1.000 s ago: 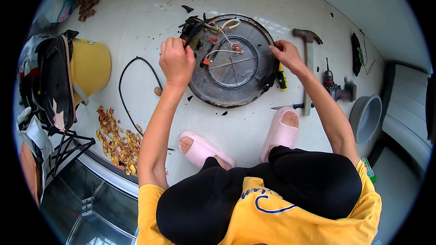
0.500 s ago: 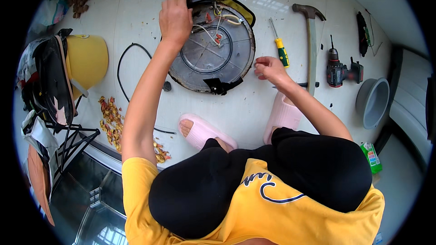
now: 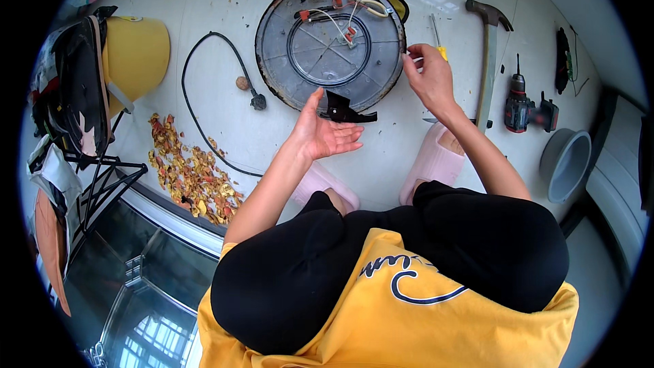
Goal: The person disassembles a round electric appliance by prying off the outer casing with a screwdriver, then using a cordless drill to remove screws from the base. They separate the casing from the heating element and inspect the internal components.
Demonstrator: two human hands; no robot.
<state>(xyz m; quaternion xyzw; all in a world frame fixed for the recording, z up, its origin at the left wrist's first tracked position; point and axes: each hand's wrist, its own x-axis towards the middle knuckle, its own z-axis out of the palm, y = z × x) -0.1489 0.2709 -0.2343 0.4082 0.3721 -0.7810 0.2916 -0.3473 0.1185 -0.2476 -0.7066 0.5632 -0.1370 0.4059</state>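
A round grey appliance base (image 3: 278, 44) lies on the floor, its underside up, with loose white wires and red connectors showing in it. At its near edge is a broken-looking black plastic piece (image 3: 340, 110). My left hand (image 3: 325, 136) is just below that piece, palm turned up and fingers spread, with nothing in it; the thumb comes close to the base's rim. Beside the right rim, my right hand (image 3: 430, 78) has its fingers bent in toward the thumb. Whatever they may pinch is too small to make out. A yellow-handled screwdriver (image 3: 437, 31) is partly hidden behind this hand.
A hammer (image 3: 488, 61), a cordless drill (image 3: 519, 105) and a grey basin (image 3: 567, 163) are to the right. On the left are a black power cord (image 3: 185, 95), dried peel pieces (image 3: 191, 170) and a yellow bucket-like container (image 3: 139, 51). My pink slippers (image 3: 429, 163) are close by.
My left hand has left the black handle at the far rim and come down to the near edge, opening palm up. My right hand stays by the right rim. The view has shifted.
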